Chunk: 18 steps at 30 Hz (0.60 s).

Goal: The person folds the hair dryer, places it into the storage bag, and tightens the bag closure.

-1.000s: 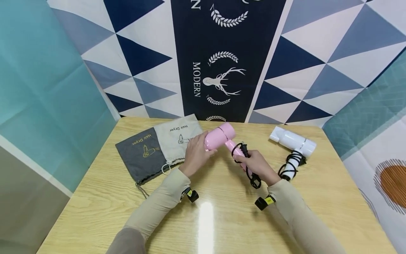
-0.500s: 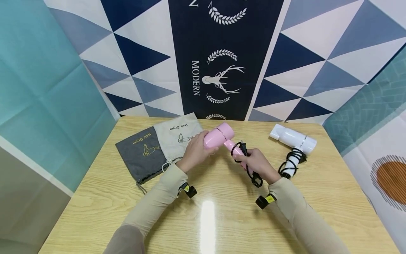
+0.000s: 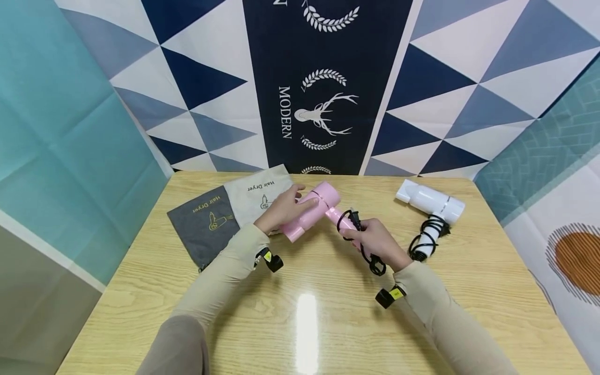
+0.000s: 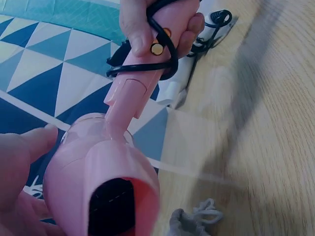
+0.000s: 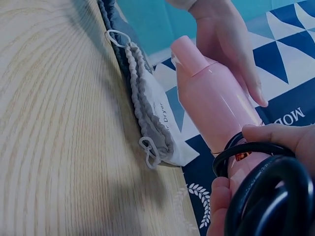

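Note:
A pink hair dryer (image 3: 311, 209) is held above the wooden table, its flat nozzle (image 3: 293, 230) pointing toward the near left. My right hand (image 3: 376, 240) grips its handle, fingers and thumb wrapped round it together with loops of black cord (image 5: 268, 196). Beside the barrel is my left hand (image 3: 283, 209), fingers extended along the far side. In the left wrist view the left thumb (image 4: 42, 142) stands off the pink body; whether the other fingers touch it is hard to tell. Two gold buttons (image 4: 157, 48) show on the handle near the right thumb.
Behind the left hand lie a dark grey drawstring bag (image 3: 201, 224) and a light grey one (image 3: 244, 198), both printed "Hair Dryer". A white hair dryer (image 3: 431, 202) with wound black cord rests at the right. Patterned cloth (image 3: 328, 104) hangs behind the table.
The nozzle has come into view at the barrel's near left end. My left hand has shifted slightly left and its fingers have spread from the barrel. The right hand keeps its grip.

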Motion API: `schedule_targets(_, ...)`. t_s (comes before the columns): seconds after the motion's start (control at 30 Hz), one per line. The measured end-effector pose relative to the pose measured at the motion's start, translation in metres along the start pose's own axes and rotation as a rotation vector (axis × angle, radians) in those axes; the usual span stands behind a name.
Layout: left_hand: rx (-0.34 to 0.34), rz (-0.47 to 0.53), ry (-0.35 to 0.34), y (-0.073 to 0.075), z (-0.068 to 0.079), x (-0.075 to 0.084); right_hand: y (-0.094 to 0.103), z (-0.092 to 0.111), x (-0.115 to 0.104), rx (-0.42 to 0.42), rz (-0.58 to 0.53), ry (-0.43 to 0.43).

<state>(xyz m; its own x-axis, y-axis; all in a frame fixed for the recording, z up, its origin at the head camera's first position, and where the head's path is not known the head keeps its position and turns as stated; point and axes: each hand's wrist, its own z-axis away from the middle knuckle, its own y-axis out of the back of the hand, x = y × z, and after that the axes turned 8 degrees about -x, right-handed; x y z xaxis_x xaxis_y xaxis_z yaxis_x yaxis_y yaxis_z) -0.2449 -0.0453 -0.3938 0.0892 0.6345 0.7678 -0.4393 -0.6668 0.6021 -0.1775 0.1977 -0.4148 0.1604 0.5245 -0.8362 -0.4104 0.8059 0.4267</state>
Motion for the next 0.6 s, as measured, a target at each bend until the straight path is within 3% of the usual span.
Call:
schedule_targets(0.37,-0.139,0.215,0.04,0.0005,-0.0069,-0.001,-0.0059,0.0026,-0.0033,-0.003,0.046,0.004)
schedule_targets(0.6,-0.169,0.205,0.042,-0.0009,-0.0085,-0.0042,-0.007,0.0031,-0.0049,0.001,0.078,0.013)
